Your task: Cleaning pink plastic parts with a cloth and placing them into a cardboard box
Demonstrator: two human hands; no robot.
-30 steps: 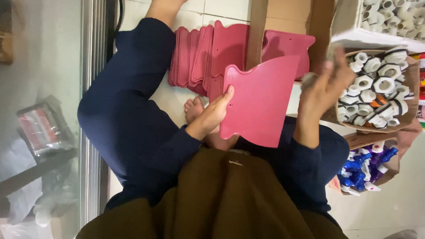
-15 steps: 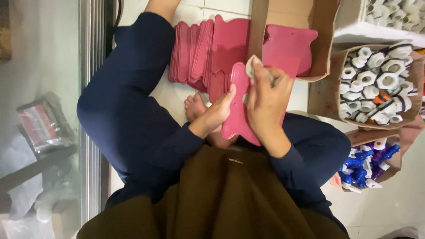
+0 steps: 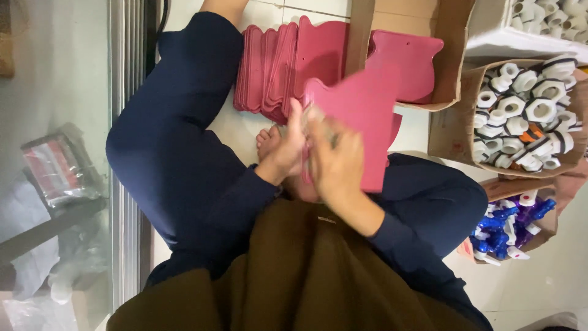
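Observation:
I sit cross-legged on a tiled floor, in dark blue trousers and a brown top. My left hand (image 3: 286, 147) grips the left edge of a pink plastic plate (image 3: 366, 116) with a curved outline, held over my lap. My right hand (image 3: 334, 160) lies across the plate's lower left face, blurred with motion, with a small pale piece, perhaps a cloth, pressed under its fingers. A stack of like pink plates (image 3: 275, 67) leans on edge just beyond my hands.
A cardboard box (image 3: 450, 55) with another pink plate stands behind. To the right are a box of white hexagonal nuts (image 3: 527, 113) and a box of blue and purple fittings (image 3: 511, 230). A metal rail (image 3: 125, 153) runs along the left.
My right hand came from the nut box at the right onto the plate, then slid down and left across it. The plate has turned its face more towards me.

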